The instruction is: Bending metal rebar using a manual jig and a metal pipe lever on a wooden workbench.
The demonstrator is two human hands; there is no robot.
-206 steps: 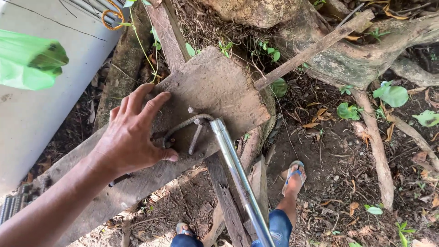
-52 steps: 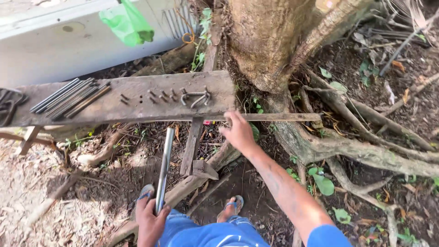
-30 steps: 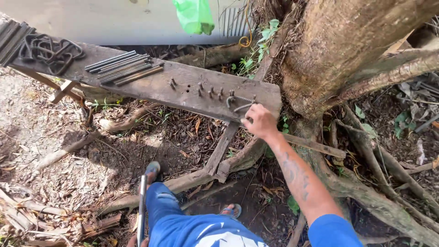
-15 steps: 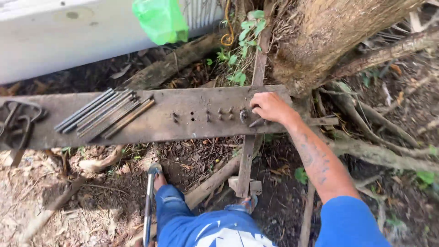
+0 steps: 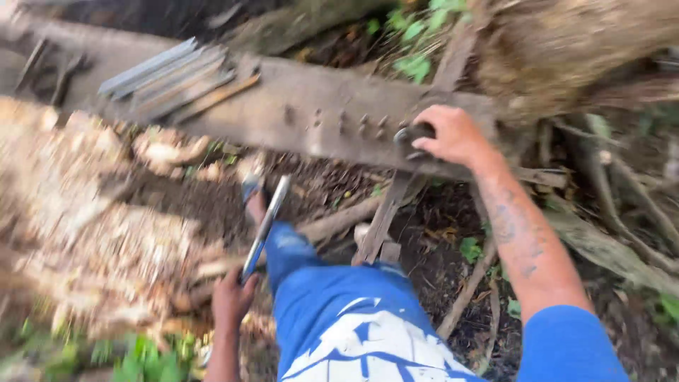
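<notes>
In the head view, the right hand (image 5: 454, 134) sits at about one o'clock, fingers curled down over a dark bent metal piece (image 5: 412, 136) lying on the weathered wooden plank (image 5: 311, 117), close beside the tree trunk (image 5: 566, 49). At seven o'clock the left hand (image 5: 232, 297) is wrapped tight around the lower end of a shiny metal pipe (image 5: 264, 226), which slants up towards eleven o'clock beside the blue-trousered leg (image 5: 311, 283). A bundle of metal rods (image 5: 170, 78) lies on the plank at ten o'clock, well apart from both hands, and the picture is blurred.

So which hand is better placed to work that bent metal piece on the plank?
Right, probably. The right hand already rests on the bent metal piece at the plank's end. The left hand is low beside the leg, busy holding a metal pipe.
</notes>
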